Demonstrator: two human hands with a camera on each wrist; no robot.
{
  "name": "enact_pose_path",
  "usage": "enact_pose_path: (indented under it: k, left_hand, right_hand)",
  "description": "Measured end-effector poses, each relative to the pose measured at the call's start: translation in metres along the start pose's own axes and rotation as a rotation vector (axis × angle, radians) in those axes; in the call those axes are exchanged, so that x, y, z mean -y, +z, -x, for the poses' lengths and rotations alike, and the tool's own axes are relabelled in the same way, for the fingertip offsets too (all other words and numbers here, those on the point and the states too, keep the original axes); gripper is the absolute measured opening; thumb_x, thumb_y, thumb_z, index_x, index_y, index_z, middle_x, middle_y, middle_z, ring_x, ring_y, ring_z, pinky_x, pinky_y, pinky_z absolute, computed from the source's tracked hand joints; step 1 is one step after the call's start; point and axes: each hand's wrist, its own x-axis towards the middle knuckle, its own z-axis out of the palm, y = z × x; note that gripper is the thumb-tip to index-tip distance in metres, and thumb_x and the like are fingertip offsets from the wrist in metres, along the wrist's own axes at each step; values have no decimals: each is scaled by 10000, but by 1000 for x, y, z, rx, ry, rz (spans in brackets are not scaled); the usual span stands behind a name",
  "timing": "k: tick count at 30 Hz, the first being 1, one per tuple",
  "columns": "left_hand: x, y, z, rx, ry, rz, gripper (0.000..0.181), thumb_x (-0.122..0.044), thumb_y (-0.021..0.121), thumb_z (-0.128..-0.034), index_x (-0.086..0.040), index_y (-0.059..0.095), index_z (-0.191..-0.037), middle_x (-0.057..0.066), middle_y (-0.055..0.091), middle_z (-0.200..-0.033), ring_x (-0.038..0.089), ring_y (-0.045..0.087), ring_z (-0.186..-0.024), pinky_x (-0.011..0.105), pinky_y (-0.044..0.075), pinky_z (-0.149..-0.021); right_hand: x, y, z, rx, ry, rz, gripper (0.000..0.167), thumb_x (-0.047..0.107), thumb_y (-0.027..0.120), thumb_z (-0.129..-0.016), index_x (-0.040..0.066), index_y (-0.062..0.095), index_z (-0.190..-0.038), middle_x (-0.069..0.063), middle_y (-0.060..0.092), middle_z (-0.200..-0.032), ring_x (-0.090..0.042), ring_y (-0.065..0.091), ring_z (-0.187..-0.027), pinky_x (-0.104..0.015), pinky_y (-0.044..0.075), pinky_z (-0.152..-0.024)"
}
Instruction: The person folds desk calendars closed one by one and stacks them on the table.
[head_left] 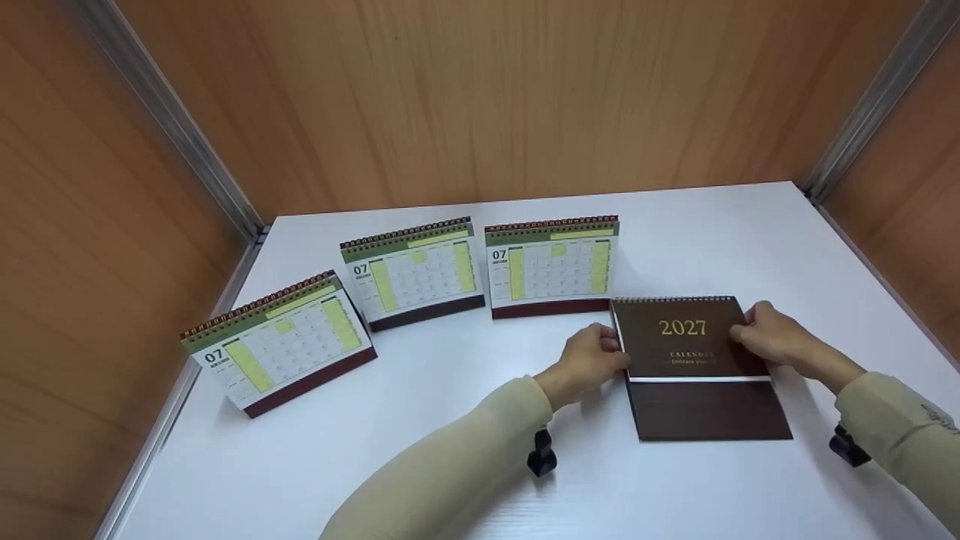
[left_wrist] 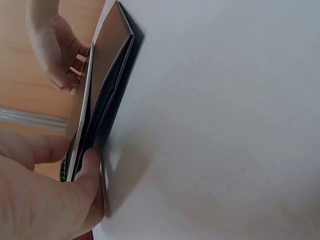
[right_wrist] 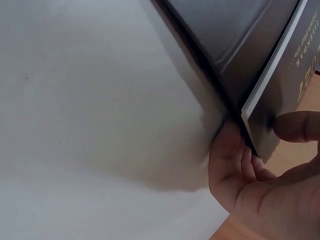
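A dark brown calendar (head_left: 697, 409) marked 2027 lies low on the table at the right, its spiral edge at the back. The left hand (head_left: 589, 364) grips its left edge; in the left wrist view the thumb and fingers of this hand (left_wrist: 55, 195) hold the page stack and board (left_wrist: 107, 55). The right hand (head_left: 776, 337) pinches the right edge, thumb on the cover. From the right wrist view, the right hand's (right_wrist: 265, 180) fingers are curled under the cover (right_wrist: 280, 95), and the front flap slopes away from the pages.
Three calendars stand open at month 07: one with a red base (head_left: 551, 270) at back centre, one with a dark base (head_left: 416, 277) left of it, another red-based one (head_left: 281, 345) at far left. Wooden panels (head_left: 480, 97) enclose the white table (head_left: 450, 375) behind and at both sides.
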Motion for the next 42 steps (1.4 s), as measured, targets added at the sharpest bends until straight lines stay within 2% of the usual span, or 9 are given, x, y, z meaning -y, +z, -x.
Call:
enact_pose_path:
  k: [8, 13, 20, 25, 31, 37, 42]
  left_hand:
    - [1, 6, -7, 36, 24, 68, 453, 62, 695, -951, 27, 629, -1398, 53, 710, -1134, 166, 677, -1066, 333, 586, -998]
    - [0, 9, -10, 42, 33, 67, 534, 40, 679, -964, -20, 592, -1487, 24, 734, -1174, 135, 679, -1100, 333, 556, -1048]
    - [-1, 12, -18, 45, 72, 123, 542, 60, 681, -958, -37, 598, -1484, 36, 738, -1197, 158, 700, -1123, 322, 556, -1047]
    - [-1, 13, -22, 62, 100, 116, 541, 57, 686, -959, -34, 596, -1484, 52, 741, -1225, 179, 704, -1173, 309, 558, -1044]
    - [-1, 15, -25, 97, 119, 128, 571, 50, 670, -976, -61, 566, -1526, 47, 753, -1266, 168, 693, -1225, 308, 542, -1072]
    - [-1, 17, -27, 140, 124, 153, 609, 53, 665, -977, -81, 537, -1558, 47, 739, -1314, 156, 674, -1259, 306, 531, -1089]
    - [0, 18, -30, 154, 126, 147, 614, 46, 667, -975, -82, 533, -1561, 49, 731, -1329, 162, 660, -1279, 320, 517, -1108]
  right_hand:
    - [0, -3, -5, -40, 3, 20, 427, 220, 427, -1045, -186, 410, -1175, -341, 549, -1114, -424, 593, -1034, -438, 527, -811]
    - [2, -3, -10, -76, -2, 34, 471, 207, 410, -1050, -237, 401, -1208, -360, 548, -1097, -448, 600, -1026, -503, 540, -847]
    - [4, -4, -17, -134, -11, 40, 571, 184, 401, -1051, -326, 346, -1301, -425, 515, -1146, -488, 572, -1041, -592, 526, -909]
    - [4, -4, -22, -160, -10, 46, 605, 179, 390, -1039, -349, 330, -1327, -442, 502, -1166, -518, 561, -1059, -653, 510, -949]
    - [0, -6, -26, -192, -8, 72, 604, 176, 393, -1030, -354, 343, -1315, -459, 496, -1159, -531, 553, -1045, -683, 498, -954]
    - [-4, -9, -30, -218, -4, 98, 582, 168, 390, -1027, -361, 372, -1269, -462, 494, -1113, -512, 547, -983, -672, 505, -906]
    - [-6, -8, -31, -229, 21, 109, 584, 183, 399, -1030, -352, 381, -1262, -485, 430, -1150, -541, 510, -984, -702, 482, -912]
